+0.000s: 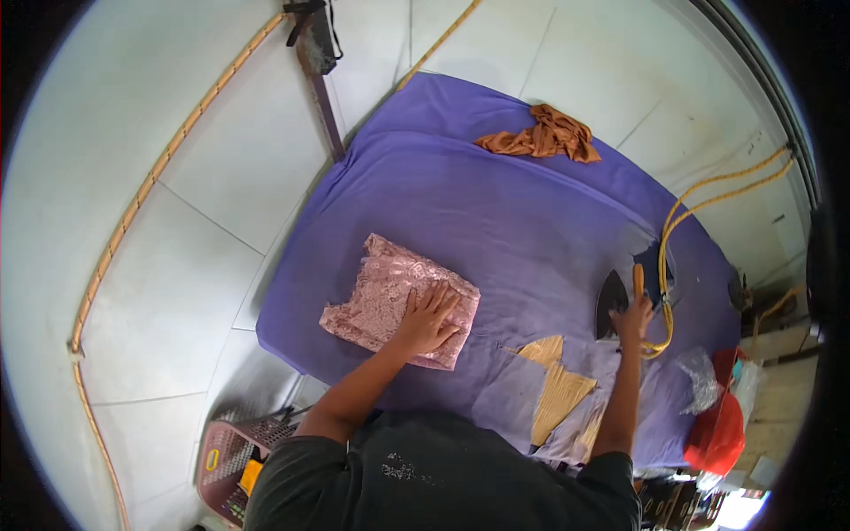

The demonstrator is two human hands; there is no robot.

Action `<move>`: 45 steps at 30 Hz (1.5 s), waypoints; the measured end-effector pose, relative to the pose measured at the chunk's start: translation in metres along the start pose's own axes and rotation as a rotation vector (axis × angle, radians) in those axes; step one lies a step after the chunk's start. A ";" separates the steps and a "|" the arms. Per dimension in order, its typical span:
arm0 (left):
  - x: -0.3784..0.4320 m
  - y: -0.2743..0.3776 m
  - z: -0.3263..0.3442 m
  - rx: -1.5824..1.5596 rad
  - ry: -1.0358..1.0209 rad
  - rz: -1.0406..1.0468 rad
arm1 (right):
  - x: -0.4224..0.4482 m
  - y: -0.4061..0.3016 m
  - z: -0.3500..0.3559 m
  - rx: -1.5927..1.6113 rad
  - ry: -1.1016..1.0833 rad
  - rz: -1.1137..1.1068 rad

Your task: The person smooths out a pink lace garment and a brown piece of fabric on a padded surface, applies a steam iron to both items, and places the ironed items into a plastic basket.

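A folded piece of pink lace fabric [378, 299] lies on the purple cloth [531, 232] that covers the table. Flat on its right part rests my left hand [428, 322], fingers spread. To the right, my right hand [634, 322] is at the orange handle of a clothes iron [609, 302] with a dark soleplate. The iron is tilted, so its plate shows. A yellow cord [664, 265] runs beside the handle to the upper right. How far the fingers wrap the handle is partly hidden.
A crumpled brown cloth [554, 136] lies at the far edge. Torn cover exposes tan, ribbed material [561, 398] near me. Red [720, 431] and clear plastic bags [700, 381] lie at the right. A pink plastic basket [222, 464] stands lower left; a metal post [325, 106] rises at the far left corner.
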State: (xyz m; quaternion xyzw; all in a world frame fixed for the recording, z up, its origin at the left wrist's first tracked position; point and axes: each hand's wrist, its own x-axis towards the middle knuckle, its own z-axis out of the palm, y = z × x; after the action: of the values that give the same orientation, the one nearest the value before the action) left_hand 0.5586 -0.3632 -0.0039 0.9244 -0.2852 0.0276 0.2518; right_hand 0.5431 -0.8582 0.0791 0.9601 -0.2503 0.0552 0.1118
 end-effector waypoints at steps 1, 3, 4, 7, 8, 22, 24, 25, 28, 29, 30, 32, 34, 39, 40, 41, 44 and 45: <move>-0.003 -0.005 -0.008 -0.017 -0.022 -0.065 | 0.009 -0.002 -0.025 0.034 -0.093 0.006; -0.011 -0.007 -0.030 -0.071 -0.081 -0.163 | 0.030 0.021 -0.034 0.315 -0.273 0.071; -0.018 -0.009 -0.034 -0.066 -0.055 -0.208 | 0.041 0.089 0.025 0.351 -0.110 -0.020; -0.057 -0.047 -0.034 -0.011 0.133 -0.360 | 0.029 0.166 0.110 0.970 -0.120 -0.150; -0.079 -0.058 -0.037 0.051 0.256 -0.420 | 0.035 0.152 0.109 1.147 -0.213 -0.085; -0.151 -0.118 -0.052 -0.112 0.619 -0.660 | -0.067 -0.210 -0.131 1.092 -0.930 -0.237; -0.153 -0.118 -0.052 -0.138 0.688 -0.647 | -0.100 -0.282 -0.122 0.916 -0.762 -0.609; -0.149 -0.118 -0.053 -0.152 0.720 -0.629 | -0.109 -0.319 -0.106 0.823 -0.853 -0.549; -0.152 -0.114 -0.069 -0.356 0.695 -0.693 | -0.134 -0.396 -0.102 0.823 -0.666 -0.764; -0.159 -0.116 -0.072 -0.405 0.715 -0.709 | -0.140 -0.412 -0.112 0.896 -0.775 -0.704; -0.162 -0.120 -0.073 -0.461 0.736 -0.720 | -0.142 -0.423 -0.120 0.962 -0.877 -0.636; -0.172 -0.125 -0.076 -0.555 0.756 -0.741 | -0.152 -0.427 -0.132 0.957 -0.852 -0.707; -0.188 -0.128 -0.081 -0.628 0.767 -0.776 | -0.182 -0.414 -0.136 0.793 -0.597 -0.983; -0.195 -0.145 -0.077 -0.662 0.809 -0.728 | -0.229 -0.357 -0.139 0.834 -0.774 -0.866; -0.190 -0.146 -0.078 -0.662 0.810 -0.709 | -0.229 -0.350 -0.140 0.883 -0.723 -0.842; -0.182 -0.145 -0.077 -0.668 0.772 -0.688 | -0.222 -0.340 -0.140 0.884 -0.718 -0.757; -0.115 -0.102 -0.112 -0.750 0.649 -0.641 | -0.193 -0.305 -0.127 0.900 -0.421 -0.678; -0.089 -0.082 -0.117 -0.831 0.605 -0.634 | -0.183 -0.288 -0.088 0.812 -0.257 -0.688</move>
State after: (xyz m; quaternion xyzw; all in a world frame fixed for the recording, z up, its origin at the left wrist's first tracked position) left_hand 0.5396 -0.2026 0.0435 0.7396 0.1017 0.0993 0.6579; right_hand 0.5215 -0.5064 0.0811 0.9515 0.1077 -0.0103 -0.2878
